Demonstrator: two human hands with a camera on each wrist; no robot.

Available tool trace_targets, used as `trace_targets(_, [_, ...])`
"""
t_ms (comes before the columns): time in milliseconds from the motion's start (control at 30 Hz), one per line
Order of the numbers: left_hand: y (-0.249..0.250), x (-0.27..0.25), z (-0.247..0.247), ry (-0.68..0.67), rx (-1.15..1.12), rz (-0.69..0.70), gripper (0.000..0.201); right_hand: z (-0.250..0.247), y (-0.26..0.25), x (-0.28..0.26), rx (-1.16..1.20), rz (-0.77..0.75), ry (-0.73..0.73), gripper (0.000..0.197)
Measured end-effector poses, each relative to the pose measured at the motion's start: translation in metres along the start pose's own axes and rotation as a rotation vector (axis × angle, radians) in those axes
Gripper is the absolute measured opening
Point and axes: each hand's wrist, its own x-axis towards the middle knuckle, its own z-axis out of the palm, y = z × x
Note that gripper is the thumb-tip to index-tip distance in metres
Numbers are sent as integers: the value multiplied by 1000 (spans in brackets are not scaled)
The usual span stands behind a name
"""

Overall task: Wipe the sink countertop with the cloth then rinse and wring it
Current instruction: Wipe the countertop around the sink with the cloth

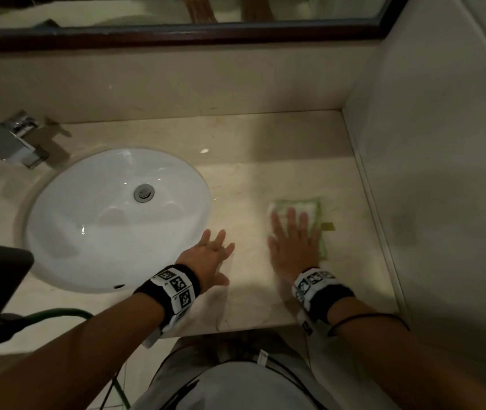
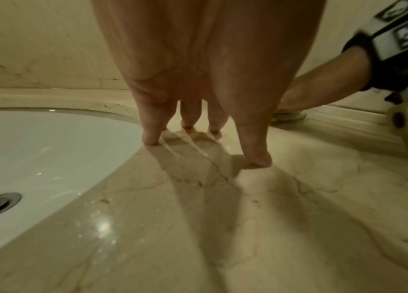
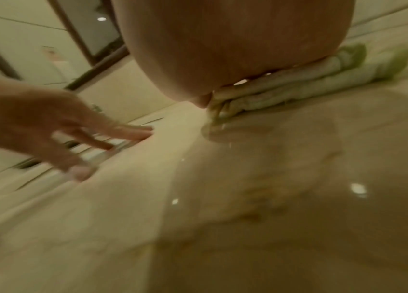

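Observation:
A folded white cloth with green edging (image 1: pixel 304 207) lies on the beige marble countertop (image 1: pixel 244 187), right of the white oval sink (image 1: pixel 88 232). My right hand (image 1: pixel 293 241) lies flat on the cloth with straight, spread fingers pressing it down; in the right wrist view the palm (image 3: pixel 235 49) covers most of the cloth (image 3: pixel 310 77). My left hand (image 1: pixel 209 255) rests open on the bare counter at the sink's right rim, its fingertips (image 2: pixel 258 160) touching the marble. Water droplets shine on the countertop (image 2: pixel 102 226).
A chrome faucet (image 1: pixel 14 140) stands at the back left of the sink, and the drain plug (image 1: pixel 143 192) sits in the basin. A mirror with a dark frame (image 1: pixel 176 34) runs along the back. A tiled side wall (image 1: pixel 428 173) bounds the counter on the right.

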Motion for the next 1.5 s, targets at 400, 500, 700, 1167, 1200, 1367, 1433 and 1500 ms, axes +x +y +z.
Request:
trace_targets(400, [-1,-1,1,-2,15,-2,87,-8,103,-38,-84,1,-13,59])
trace_targets(500, [0,-1,1,2,10,1,87,-15,129,-36,-93,124,-9,66])
trace_targets(700, [0,-1,0,12,18,7,86,-17,110,-17,-19,185,78,67])
trace_targets(1167, [1,0,0,-10,1,-9,88,-4,-28,29,-60,-139,3,60])
trace_targets(1200, [1,0,0,-11,-1,-11,88,-2,-31,29,-58,-154,-13,59])
trace_targets(1367, [-1,2,3,-6,-8,-13,88,-14,4,42,-80,-187,-1,57])
trace_targets(1433, [-2,2,3,-4,-14,-11,87,-20,32,53,-57,-93,47,57])
trace_targets(1500, [-2,2,2,-4,-19,-11,87,-31,67,63,-59,6,48,62])
